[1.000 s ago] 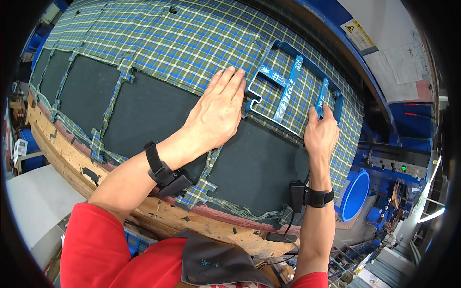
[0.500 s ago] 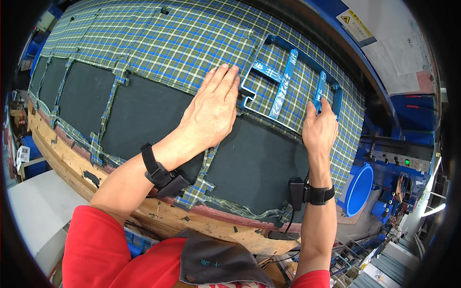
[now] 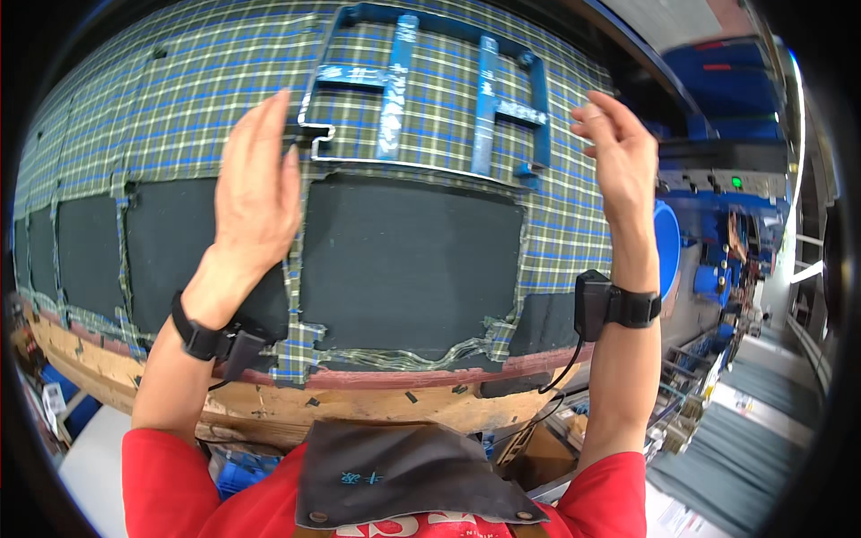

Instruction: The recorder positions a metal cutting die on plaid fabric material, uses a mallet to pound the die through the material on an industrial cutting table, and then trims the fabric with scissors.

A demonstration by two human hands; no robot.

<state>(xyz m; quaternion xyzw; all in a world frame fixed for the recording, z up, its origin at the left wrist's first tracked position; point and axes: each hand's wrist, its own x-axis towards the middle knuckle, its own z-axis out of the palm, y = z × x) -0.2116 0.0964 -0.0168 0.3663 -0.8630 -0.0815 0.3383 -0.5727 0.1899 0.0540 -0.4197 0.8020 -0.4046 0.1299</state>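
Note:
A blue metal cutting die point(image 3: 393, 99), a frame with crossbars and white handwriting, lies on green, blue and white plaid fabric point(image 3: 215, 72). Just left of the die's notched corner is my left hand point(image 3: 256, 188), fingers stretched out and holding nothing. My right hand point(image 3: 621, 157) hovers beyond the die's right end, apart from it, with fingers loosely bent and nothing visible in them. Rectangular openings cut in the fabric show a black board point(image 3: 404, 260) beneath. Narrow fabric strips divide these openings.
A wooden table edge point(image 3: 377, 403) runs along the near side, with a pinkish strip above it. To the right stand a blue tub point(image 3: 666, 247) and a control panel point(image 3: 708, 177) with a green light. Dark machine parts border the far right.
Both hands have come off the fabric and die and moved apart. My view has turned, so the die now appears further left and straighter.

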